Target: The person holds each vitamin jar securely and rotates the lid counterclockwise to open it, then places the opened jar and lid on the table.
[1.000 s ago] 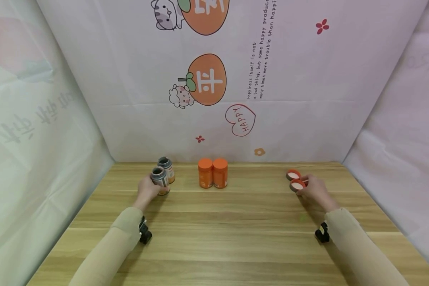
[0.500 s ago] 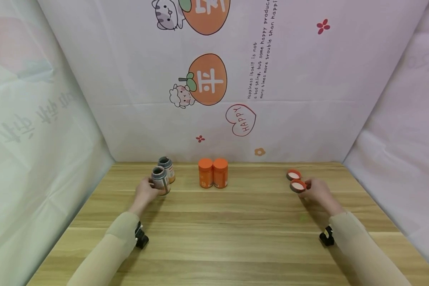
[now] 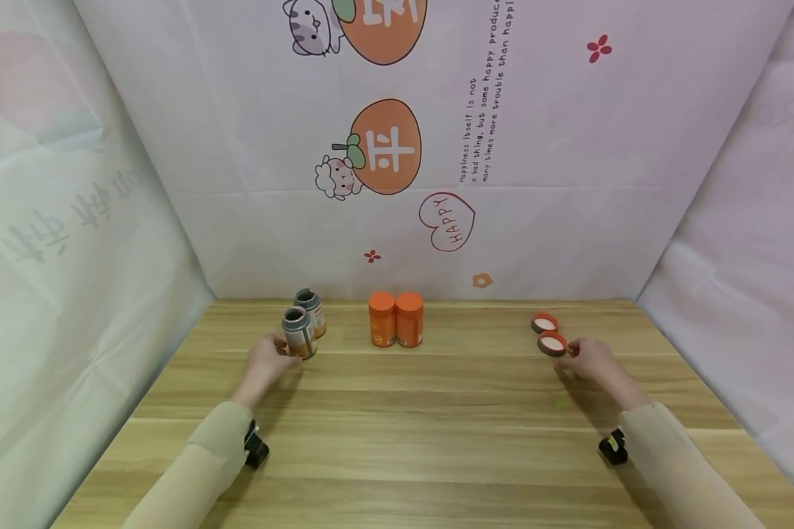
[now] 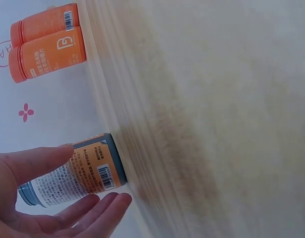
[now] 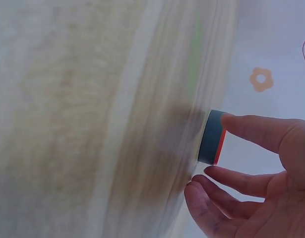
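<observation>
Beside the left hand's (image 3: 265, 360) parted fingers (image 4: 112, 212) stands a jar (image 3: 300, 339), beside the right hand's (image 3: 593, 359) parted fingers a lid (image 3: 552, 344).

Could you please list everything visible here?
Open jars: 2, grey, white and orange, back left
Closed jars: 2, orange, back centre
Loose caps: 2, grey and orange, back right, upturned
Table: 1, light wood, beneath jars
Printed cloth walls: 3, white, left, back, right
Green patch: 1, faint green, table's right
Wrist cameras: 2, black, at wrists
Sleeves: 2, beige, on forearms
Left grip: 1, bare, beside nearer open jar
Right grip: 1, bare, beside nearer cap
</observation>
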`<state>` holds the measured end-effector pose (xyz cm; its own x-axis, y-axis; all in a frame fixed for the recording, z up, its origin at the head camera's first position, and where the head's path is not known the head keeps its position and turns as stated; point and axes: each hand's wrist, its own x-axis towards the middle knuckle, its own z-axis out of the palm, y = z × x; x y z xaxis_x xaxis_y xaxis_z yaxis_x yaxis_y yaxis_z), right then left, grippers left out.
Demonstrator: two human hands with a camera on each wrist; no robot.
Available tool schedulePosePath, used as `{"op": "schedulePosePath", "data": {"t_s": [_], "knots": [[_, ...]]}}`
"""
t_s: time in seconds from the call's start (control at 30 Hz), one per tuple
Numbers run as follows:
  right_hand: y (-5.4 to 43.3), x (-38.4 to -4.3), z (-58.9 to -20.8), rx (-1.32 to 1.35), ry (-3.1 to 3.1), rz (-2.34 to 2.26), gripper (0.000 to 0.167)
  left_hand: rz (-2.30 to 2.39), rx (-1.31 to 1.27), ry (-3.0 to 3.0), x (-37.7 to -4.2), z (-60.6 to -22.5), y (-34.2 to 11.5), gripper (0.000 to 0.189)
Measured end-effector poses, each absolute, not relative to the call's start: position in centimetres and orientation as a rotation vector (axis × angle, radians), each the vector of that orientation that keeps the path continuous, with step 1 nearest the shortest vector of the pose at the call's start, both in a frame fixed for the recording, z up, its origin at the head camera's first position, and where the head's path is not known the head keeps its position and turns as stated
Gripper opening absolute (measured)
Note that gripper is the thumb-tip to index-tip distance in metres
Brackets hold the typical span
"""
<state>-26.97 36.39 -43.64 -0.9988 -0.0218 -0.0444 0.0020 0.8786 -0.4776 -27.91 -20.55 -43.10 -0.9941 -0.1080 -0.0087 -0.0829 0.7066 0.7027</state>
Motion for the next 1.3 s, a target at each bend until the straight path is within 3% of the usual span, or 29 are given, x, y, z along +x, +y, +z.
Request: {"op": "schedulePosePath", "data": {"t_s": [0.33, 1.3], "knots": [[35.9, -25.6, -43.0, -0.036, 2.954, -0.647, 0.061, -1.052, 0.095, -2.884, -27.1, -43.1, -20.2, 0.033], [30.8, -23.8, -43.1, -0.245, 3.023, -0.64, 0.055, -1.017, -0.205, -2.91, -25.9, -43.3, -17.3, 0.033]]}}
